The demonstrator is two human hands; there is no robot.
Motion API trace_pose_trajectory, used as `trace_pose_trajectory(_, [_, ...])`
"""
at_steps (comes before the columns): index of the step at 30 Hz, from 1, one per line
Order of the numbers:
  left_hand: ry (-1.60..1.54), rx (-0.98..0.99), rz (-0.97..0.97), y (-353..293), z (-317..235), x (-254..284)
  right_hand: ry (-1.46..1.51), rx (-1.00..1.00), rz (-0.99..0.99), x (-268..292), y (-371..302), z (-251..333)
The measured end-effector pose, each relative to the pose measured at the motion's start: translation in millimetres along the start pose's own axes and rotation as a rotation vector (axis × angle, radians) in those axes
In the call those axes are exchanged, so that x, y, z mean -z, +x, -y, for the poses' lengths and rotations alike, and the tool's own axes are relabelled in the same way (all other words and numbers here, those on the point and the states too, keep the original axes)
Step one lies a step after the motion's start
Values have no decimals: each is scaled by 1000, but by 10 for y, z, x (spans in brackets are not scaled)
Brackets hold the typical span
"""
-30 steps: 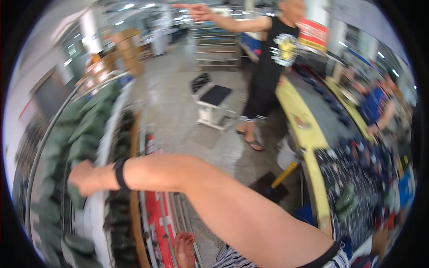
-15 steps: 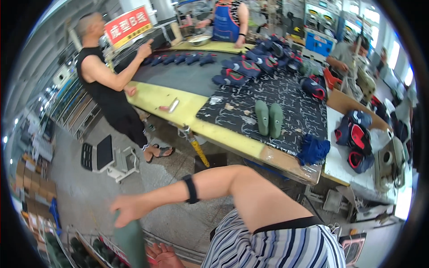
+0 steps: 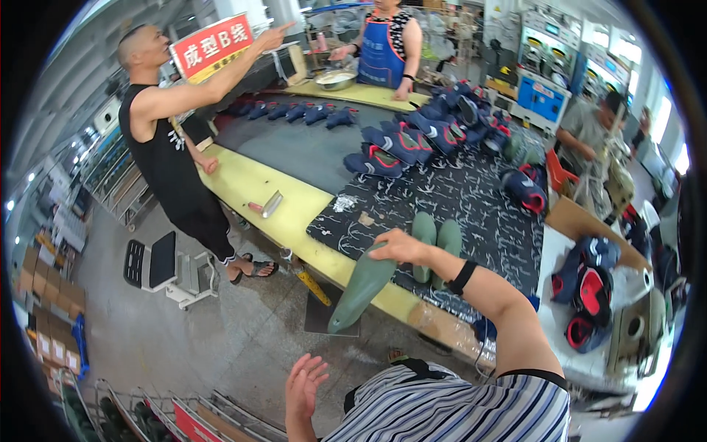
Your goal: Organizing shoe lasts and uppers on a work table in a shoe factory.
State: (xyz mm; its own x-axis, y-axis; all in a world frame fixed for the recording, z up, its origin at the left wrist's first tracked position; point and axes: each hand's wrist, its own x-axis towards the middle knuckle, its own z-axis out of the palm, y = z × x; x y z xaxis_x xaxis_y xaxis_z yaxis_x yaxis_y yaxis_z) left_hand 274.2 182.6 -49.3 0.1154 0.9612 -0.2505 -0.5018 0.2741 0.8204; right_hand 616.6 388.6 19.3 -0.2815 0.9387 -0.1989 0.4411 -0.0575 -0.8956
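My right hand [image 3: 401, 248] is closed round the upper end of a green shoe last [image 3: 362, 289]. The last hangs tilted over the front edge of the table, its other end pointing down and to the left. Just beyond my hand, two more green shoe lasts, a left one [image 3: 423, 230] and a right one [image 3: 448, 239], lie side by side on the black patterned mat [image 3: 486, 210]. My forearm partly covers them. Low in the view, my left hand [image 3: 305, 383] is raised and holds nothing, its fingers stretched out.
Navy and red shoe uppers [image 3: 401, 144] are heaped on the table [image 3: 254, 177]. More shoes [image 3: 589, 287] lie on the white side table at right. A blue cloth [image 3: 484, 328] is by the near corner. A person [image 3: 166, 140] stands at left, pointing. Racks [image 3: 132, 416] stand at lower left.
My right hand has carried the shoe last from the lower left up and right to the table edge. My left hand has shifted slightly right and up. The person at left has raised an arm.
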Motion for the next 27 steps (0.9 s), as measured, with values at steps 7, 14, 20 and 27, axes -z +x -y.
trace_pose_trajectory(7, [20, 32, -57, 212, 199, -295, -78, -148, 7, 1038, 670, -711])
trace_pose_trajectory(14, [61, 79, -99, 414, 255, -441, -621, 33, 132, 923, 1113, -1280])
trace_pose_trajectory(20, [294, 126, -50, 657, 135, -770, -651, 70, 19, 1462, 1081, -1663])
trace_pose_trajectory(27, [276, 274, -33, 760, 348, -803, -283, -97, -15, 1381, -65, -1760])
